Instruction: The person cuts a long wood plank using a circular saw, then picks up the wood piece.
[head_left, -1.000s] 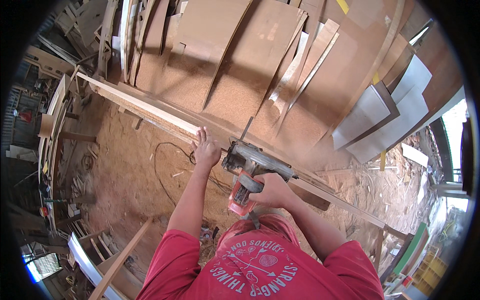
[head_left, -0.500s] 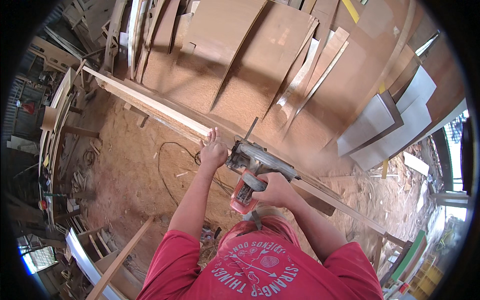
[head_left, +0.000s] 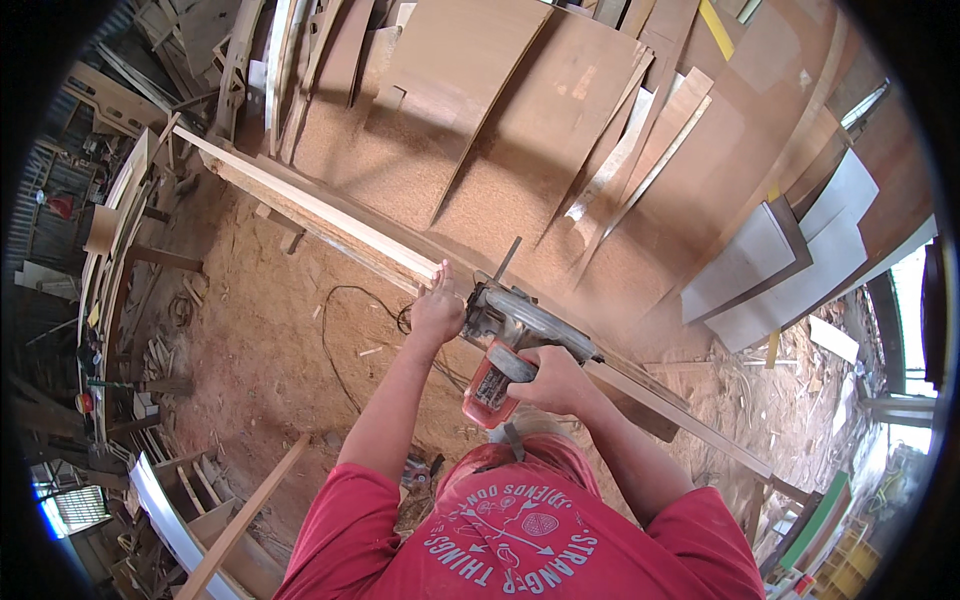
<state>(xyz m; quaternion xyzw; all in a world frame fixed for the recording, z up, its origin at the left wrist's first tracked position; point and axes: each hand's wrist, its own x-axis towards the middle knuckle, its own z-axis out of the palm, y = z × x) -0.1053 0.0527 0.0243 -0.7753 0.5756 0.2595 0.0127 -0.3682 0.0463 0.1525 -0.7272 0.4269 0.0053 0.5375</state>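
Just ahead of the right hand (head_left: 558, 381), which curls round its handle (head_left: 513, 363), the power saw (head_left: 535, 320) looks heavy and rigid, best held there; the left hand (head_left: 438, 314), partly open, rests on 1 pale, likely stiff board (head_left: 330, 214).

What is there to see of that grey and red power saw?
The grey and red power saw has a scuffed, metallic-looking grey body and, nearer the person, a chunky red part. A thin dark metal-looking bar juts from its far side. It sits lined up along long pale timber; the person's right hand grips its dark grey handle. Its blade is hidden.
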